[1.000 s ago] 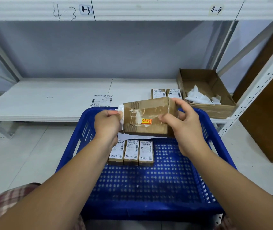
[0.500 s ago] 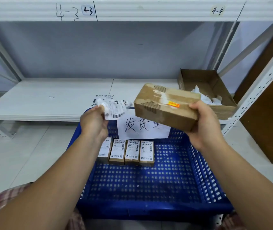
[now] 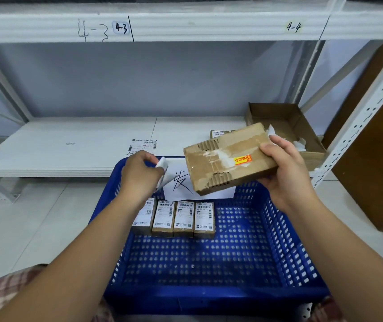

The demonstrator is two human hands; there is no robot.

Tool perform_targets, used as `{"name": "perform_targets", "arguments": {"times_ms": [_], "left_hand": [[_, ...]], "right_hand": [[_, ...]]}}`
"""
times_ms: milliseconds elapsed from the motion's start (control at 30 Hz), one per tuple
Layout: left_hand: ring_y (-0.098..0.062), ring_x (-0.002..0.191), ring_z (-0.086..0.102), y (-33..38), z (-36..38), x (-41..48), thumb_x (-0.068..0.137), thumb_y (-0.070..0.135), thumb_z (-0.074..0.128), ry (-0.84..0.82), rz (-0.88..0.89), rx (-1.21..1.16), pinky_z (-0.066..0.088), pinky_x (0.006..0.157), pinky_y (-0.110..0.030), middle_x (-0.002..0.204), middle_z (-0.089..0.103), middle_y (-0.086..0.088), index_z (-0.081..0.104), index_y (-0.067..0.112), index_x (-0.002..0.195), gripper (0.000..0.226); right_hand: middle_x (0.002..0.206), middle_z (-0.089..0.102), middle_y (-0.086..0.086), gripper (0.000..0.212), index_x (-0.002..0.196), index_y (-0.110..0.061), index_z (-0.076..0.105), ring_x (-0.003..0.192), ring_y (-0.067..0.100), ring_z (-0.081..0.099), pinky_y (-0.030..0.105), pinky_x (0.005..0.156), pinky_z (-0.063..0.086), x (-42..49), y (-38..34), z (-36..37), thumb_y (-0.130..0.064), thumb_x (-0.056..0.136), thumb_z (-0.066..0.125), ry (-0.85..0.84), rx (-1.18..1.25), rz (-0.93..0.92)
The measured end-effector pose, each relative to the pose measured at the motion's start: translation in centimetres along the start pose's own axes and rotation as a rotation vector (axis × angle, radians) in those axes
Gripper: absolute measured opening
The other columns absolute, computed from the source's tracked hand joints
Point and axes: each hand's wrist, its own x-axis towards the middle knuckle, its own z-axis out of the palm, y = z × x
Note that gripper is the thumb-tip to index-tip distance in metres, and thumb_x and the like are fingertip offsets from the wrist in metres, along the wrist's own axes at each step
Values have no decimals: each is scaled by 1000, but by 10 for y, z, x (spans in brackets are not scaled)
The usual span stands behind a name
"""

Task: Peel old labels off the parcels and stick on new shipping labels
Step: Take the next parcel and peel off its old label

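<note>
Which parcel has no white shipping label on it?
The large parcel in the right hand; the four small parcels in the basket all carry white labels.

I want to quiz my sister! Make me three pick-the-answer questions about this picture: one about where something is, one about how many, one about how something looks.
1. Where is the row of labelled boxes? A top shelf. B blue basket. C floor.
2. How many boxes are in it? A two. B six. C four.
3. The parcel in the right hand is: A stripped of its label. B freshly labelled. C open.
Answers: B, they sit inside; C, four side by side; A, white scraps remain, and the left hand pinches the peeled label.
</note>
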Motion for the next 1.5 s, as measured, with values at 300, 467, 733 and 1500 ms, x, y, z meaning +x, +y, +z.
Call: {"name": "perform_targets", "arguments": {"times_ms": [300, 467, 733, 1500], "left_hand": [[-12, 103, 59, 2, 3, -14, 81, 1, 59, -556, 168, 451, 46, 79, -24, 110, 62, 9, 61, 31, 98, 34], [-7, 90, 62, 7, 4, -30, 77, 18, 77, -959, 15, 335, 46, 83, -25, 108, 66, 9, 31, 31, 141, 80], [-18, 94, 63, 3, 25, -50, 74, 4, 76, -1096, -392, -185, 54, 83, -29, 113, 65, -11, 37, 18, 141, 78], [-19, 83, 67, 13, 32, -45, 86, -8, 56, -772, -347, -627, 56, 70, -29, 102, 70, -9, 53, 15, 117, 38]], "right_hand": [[88, 75, -4, 14, 99, -17, 71, 82, 13, 71, 29, 72, 57, 4, 0, 0, -28, 91, 67, 6, -109, -78], [102, 72, 7, 28, 107, -12, 67, 93, 22, 69, 42, 88, 57, 7, 0, 0, -29, 86, 72, 55, -212, -132], [102, 71, 5, 53, 115, -20, 64, 76, 12, 71, 30, 62, 56, 1, 1, 4, -43, 68, 75, -79, -293, -115], [116, 70, -9, 40, 124, -34, 57, 109, 11, 65, 46, 99, 51, -13, 28, 15, -25, 87, 71, -370, -536, -26]]}}
